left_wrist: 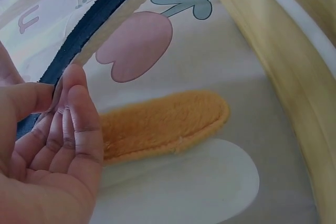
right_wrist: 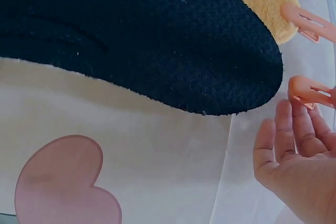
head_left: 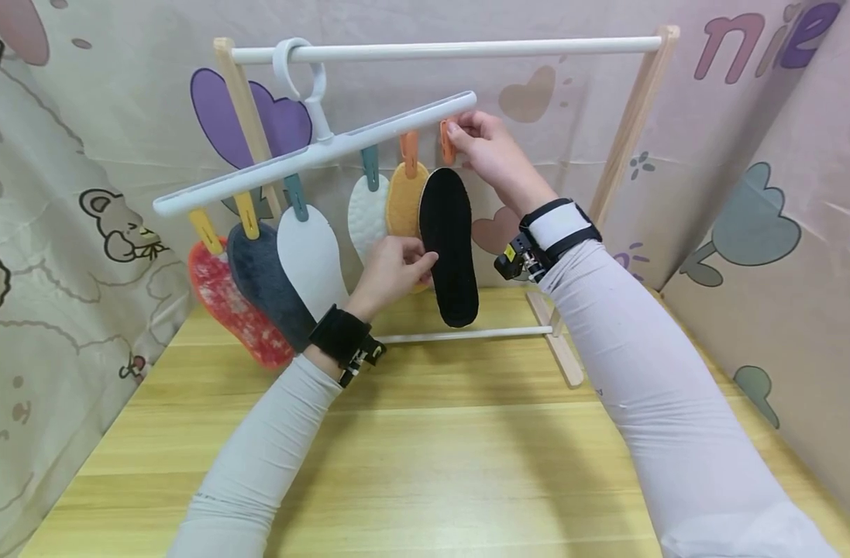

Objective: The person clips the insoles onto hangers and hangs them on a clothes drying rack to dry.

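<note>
Around us hang pale cartoon-printed sheets (head_left: 69, 232), and below lies a light wooden table (head_left: 425, 465) with a broad bare stretch between our arms. On it stands a wooden drying rack (head_left: 630, 124) with a white top rod (head_left: 452, 51). A white clip hanger (head_left: 313, 153) hooks over that rod and tilts down to our left. It carries six insoles on coloured pegs: a red speckled insole (head_left: 232, 306) lowest, then a dark grey plush insole (head_left: 267, 287), a smooth white insole (head_left: 311, 260), a white quilted insole (head_left: 366, 213), a fuzzy orange-tan insole (left_wrist: 163, 124), and the black insole (head_left: 449, 248) nearest the hanger's raised end.

The black insole is long, rounded at both ends, with a knitted, pebbly face in the right wrist view and a pale fleecy edge in the left wrist view. Its heel hangs close above the rack's lower white rail (head_left: 466, 334).

Our left hand (head_left: 390, 271) pinches the black insole's left edge about midway, thumb against fingers. Our right hand (head_left: 490, 155) is up at the orange peg (head_left: 447, 143) above the insole's top, fingertips touching it; in the right wrist view the fingers lie loose and straight beside the peg rather than squeezing it.
</note>
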Available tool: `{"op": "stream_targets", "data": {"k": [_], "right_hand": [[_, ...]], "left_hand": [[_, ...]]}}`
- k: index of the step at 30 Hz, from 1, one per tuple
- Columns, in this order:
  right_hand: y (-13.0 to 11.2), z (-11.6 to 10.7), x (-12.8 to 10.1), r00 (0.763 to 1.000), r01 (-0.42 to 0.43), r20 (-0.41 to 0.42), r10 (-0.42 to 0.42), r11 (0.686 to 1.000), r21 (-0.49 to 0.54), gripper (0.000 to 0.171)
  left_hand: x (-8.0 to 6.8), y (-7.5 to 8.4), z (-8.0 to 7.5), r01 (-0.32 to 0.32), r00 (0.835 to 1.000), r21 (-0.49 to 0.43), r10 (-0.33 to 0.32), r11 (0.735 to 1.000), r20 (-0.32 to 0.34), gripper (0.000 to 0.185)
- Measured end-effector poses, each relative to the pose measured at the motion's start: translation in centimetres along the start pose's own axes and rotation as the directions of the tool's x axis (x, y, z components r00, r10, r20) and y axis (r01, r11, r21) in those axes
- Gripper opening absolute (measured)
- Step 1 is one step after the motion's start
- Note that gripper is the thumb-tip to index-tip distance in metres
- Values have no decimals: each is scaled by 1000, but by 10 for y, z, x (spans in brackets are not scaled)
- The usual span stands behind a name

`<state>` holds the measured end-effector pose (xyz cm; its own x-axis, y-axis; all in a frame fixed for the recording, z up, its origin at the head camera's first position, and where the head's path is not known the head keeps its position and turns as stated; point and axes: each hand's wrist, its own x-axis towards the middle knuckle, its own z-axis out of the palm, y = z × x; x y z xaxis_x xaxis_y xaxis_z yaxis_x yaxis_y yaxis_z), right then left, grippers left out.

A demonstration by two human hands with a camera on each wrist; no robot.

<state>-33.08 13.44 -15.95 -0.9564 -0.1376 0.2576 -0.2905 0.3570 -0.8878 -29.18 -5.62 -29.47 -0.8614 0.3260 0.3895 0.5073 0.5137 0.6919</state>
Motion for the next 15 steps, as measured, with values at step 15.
{"op": "stream_targets", "data": {"k": [15], "right_hand": [[6,-1,-6,996,76,-45,-78,996,-39,30]], "left_hand": [[-1,1,3,-27,999,25,27,999,25,30]]}}
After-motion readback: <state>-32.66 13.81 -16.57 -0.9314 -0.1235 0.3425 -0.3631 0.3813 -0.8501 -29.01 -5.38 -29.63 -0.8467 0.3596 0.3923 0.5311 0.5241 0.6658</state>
